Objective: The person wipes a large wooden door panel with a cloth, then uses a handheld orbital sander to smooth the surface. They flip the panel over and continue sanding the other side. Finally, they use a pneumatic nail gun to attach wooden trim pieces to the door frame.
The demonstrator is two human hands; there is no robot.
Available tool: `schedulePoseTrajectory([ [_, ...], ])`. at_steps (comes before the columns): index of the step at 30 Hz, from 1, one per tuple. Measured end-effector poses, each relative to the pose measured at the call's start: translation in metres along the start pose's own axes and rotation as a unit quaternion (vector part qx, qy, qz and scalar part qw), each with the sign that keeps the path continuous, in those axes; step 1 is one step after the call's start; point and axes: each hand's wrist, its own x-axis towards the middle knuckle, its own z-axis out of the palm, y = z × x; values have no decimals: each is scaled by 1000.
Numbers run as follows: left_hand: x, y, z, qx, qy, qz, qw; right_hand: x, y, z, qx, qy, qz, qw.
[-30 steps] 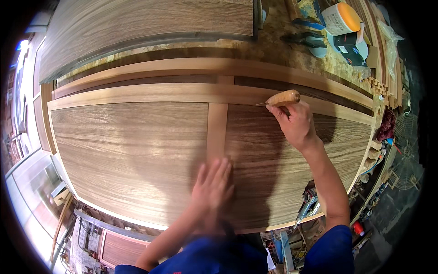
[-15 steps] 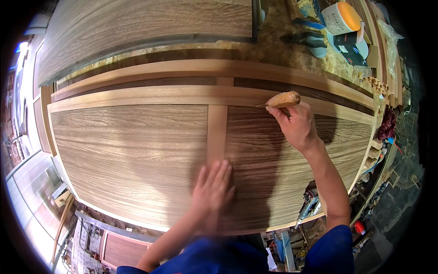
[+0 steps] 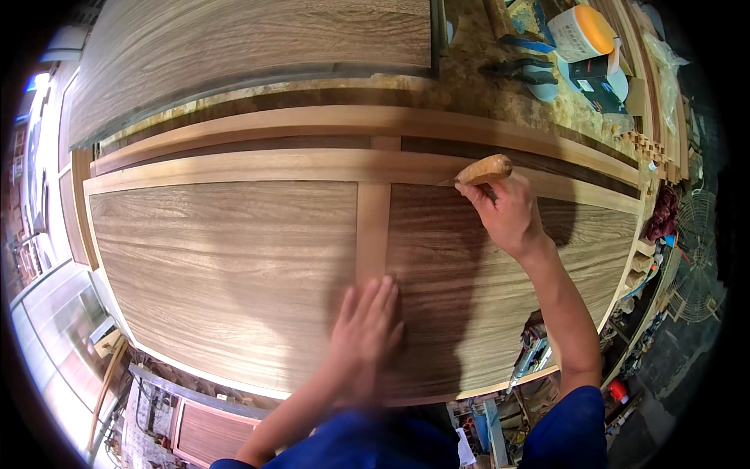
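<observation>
A framed wood-grain panel (image 3: pixel 226 258) lies before me, with pale wooden rails and a pale centre strip (image 3: pixel 373 227). My left hand (image 3: pixel 364 324) rests flat over the lower part of that strip, fingers stretched out and holding nothing. Between the fingers of my right hand (image 3: pixel 509 213) is a wooden-handled tool (image 3: pixel 486 169) with a thin blade. Its tip points left, at the seam where the far rail (image 3: pixel 312 165) meets the dark right half of the panel. Whether the tip touches the seam is too small to tell.
Another framed piece (image 3: pixel 266 119) lies just beyond, and a dark-edged wood-grain board (image 3: pixel 258 35) behind it. At the back right are a white tub with an orange lid (image 3: pixel 582 33) and black-handled pliers (image 3: pixel 519 70). A power tool (image 3: pixel 530 353) sits by the near right edge.
</observation>
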Motion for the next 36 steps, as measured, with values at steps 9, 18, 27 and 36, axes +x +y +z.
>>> schedulePoseTrajectory([
  [9, -7, 0, 20, -21, 109, -2, 994, -155, -60, 34, 166, -1, 153, 974],
  [18, -14, -11, 23, 20, 242, 58, 968, -385, -128, 114, 125, -122, 106, 979],
  [27, -9, -7, 42, 54, 253, 56, 964, -441, -123, 132, 43, -96, -72, 992],
  [36, -12, -7, 40, 43, 242, 53, 968, -442, -134, 133, 55, -99, -25, 993],
])
